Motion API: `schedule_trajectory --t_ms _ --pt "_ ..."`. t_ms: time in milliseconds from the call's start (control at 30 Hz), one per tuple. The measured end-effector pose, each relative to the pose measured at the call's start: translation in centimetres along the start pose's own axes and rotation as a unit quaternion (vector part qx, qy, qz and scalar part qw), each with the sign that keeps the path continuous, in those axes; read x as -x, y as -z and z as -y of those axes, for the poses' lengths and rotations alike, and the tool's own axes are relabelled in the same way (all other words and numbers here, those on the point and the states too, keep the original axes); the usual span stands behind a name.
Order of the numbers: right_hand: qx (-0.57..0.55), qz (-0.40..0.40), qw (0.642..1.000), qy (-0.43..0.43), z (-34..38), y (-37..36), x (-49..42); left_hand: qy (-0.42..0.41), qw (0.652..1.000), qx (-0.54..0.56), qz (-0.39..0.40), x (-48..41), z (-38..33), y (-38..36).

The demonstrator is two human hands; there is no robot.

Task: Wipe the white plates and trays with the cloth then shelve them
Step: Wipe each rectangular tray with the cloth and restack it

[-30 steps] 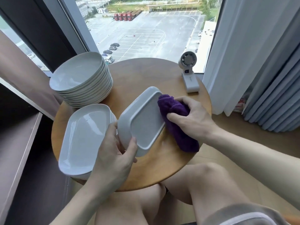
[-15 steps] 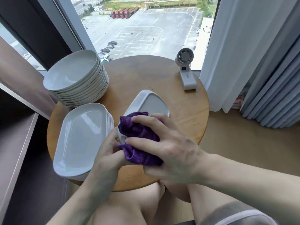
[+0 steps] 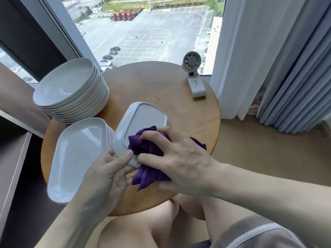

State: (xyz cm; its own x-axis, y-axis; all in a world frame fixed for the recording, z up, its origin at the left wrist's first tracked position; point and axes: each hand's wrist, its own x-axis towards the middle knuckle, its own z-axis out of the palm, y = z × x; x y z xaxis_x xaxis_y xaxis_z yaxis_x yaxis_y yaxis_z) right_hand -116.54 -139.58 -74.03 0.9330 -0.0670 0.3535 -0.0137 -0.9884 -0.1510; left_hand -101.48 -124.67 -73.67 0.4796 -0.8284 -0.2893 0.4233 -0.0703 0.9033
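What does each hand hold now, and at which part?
Left hand grips the white tray by its near corner; right hand holds the purple cloth bunched against the tray's underside.

Bare left hand [image 3: 107, 176], bare right hand [image 3: 180, 163], forearms [image 3: 268, 187] uncovered all the way to the frame edge. Knees [image 3: 143, 228] bare too. And on the right thigh, grey shorts [image 3: 265, 238], a pale band [image 3: 250, 230] running along the hem.

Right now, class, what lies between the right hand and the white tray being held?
The purple cloth: the right hand presses it against the upturned base of the white tray, whose near edge the left hand grips. The head view shows this.
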Motion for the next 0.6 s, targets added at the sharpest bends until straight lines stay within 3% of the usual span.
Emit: schedule_trajectory --t_ms 267,467,600 --pt "-0.170 -0.024 0.970 -0.171 -2.6 -0.3 -0.3 -0.011 0.998 0.012 -0.057 -0.4 -0.6 0.3" --pt "-0.243 -0.082 0.900 -0.351 -6.4 0.5 -1.0 -0.011 0.999 -0.044 -0.018 0.0 -0.8 0.4" --pt "-0.289 -0.105 0.862 -0.403 -7.8 1.4 -1.3 -0.025 0.992 -0.121 0.018 0.5 -0.3 -0.3"
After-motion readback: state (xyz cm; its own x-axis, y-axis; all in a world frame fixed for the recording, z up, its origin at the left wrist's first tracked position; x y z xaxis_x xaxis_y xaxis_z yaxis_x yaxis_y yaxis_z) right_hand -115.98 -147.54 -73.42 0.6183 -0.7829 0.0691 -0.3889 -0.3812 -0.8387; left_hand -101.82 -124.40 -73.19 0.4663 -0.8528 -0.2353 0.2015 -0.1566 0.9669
